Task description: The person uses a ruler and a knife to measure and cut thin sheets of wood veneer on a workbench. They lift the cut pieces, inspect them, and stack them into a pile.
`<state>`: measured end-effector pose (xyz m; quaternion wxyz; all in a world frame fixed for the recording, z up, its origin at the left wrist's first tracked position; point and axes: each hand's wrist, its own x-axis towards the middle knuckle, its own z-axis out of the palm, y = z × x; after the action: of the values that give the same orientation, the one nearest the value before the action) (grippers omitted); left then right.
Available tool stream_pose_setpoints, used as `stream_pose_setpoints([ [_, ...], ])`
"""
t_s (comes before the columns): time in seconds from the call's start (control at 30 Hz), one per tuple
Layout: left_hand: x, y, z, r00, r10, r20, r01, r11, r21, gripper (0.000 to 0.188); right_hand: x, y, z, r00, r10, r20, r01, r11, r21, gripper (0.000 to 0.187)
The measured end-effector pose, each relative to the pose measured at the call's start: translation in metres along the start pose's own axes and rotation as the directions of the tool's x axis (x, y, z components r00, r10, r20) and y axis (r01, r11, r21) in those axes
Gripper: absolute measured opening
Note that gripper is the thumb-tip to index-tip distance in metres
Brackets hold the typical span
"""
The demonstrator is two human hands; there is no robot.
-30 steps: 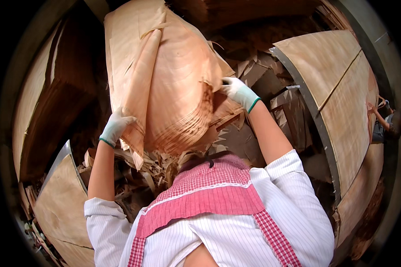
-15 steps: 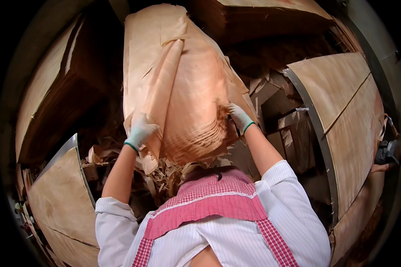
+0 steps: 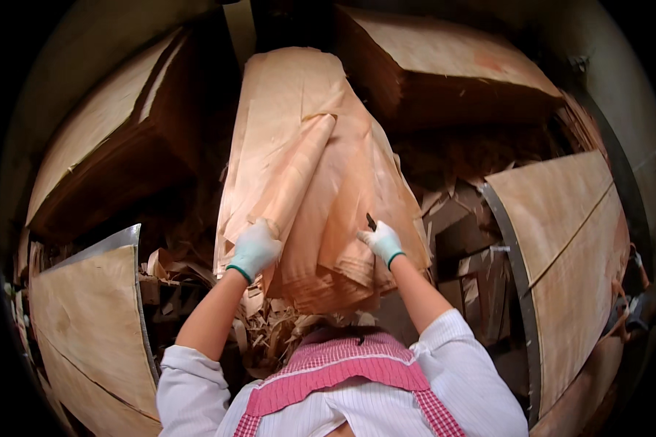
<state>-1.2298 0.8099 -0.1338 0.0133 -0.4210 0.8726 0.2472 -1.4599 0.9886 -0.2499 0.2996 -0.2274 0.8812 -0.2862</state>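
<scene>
A tall stack of thin tan wood veneer sheets [image 3: 270, 95] lies before me, its near edges loose and fanned. My left hand [image 3: 256, 247], in a white glove with a green cuff, is closed on a rolled-over veneer sheet [image 3: 302, 169] on the stack's left side. My right hand [image 3: 381, 242], gloved alike, is at the near right part of the stack. From its closed fingers sticks up a small black tool [image 3: 371, 221], whose kind I cannot make out. Beside that hand, several sheet edges are bent over into a fold [image 3: 356, 266].
Large veneer stacks stand at the far left [image 3: 109, 124] and far right [image 3: 452, 47]. Wooden panels with metal edging flank me on the left [image 3: 84, 306] and right [image 3: 561, 240]. Veneer scraps [image 3: 273, 324] litter the floor beneath the near end.
My right hand has moved from the stack's right edge inward and nearer to me, and the black tool now shows. Sheets there have become folded. The whole scene sits lower in view.
</scene>
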Motion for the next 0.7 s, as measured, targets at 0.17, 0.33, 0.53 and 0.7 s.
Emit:
stream_pose_setpoints([
  [0.17, -0.007, -0.018, 0.06, 0.996, 0.002, -0.091, -0.008, 0.998, -0.059, 0.034, 0.0, -0.013, 0.007, 1.0, -0.004, -0.018, 0.003, 1.0, -0.002, 0.056],
  [0.33, -0.019, 0.03, 0.117, 0.995, -0.077, -0.062, 0.06, 0.969, -0.239, 0.036, 0.004, -0.024, 0.004, 0.994, -0.107, 0.035, 0.084, 0.913, 0.4, 0.062],
  [0.53, -0.011, 0.028, 0.105, 1.0, -0.021, -0.011, 0.018, 0.976, -0.216, 0.042, 0.012, 0.013, 0.009, 0.997, -0.073, 0.009, 0.057, 0.846, 0.53, 0.059],
  [0.7, 0.003, 0.026, 0.082, 1.0, -0.018, 0.01, 0.02, 0.985, -0.173, 0.038, 0.023, 0.034, 0.007, 0.981, -0.018, 0.192, -0.088, 0.843, 0.53, 0.039],
])
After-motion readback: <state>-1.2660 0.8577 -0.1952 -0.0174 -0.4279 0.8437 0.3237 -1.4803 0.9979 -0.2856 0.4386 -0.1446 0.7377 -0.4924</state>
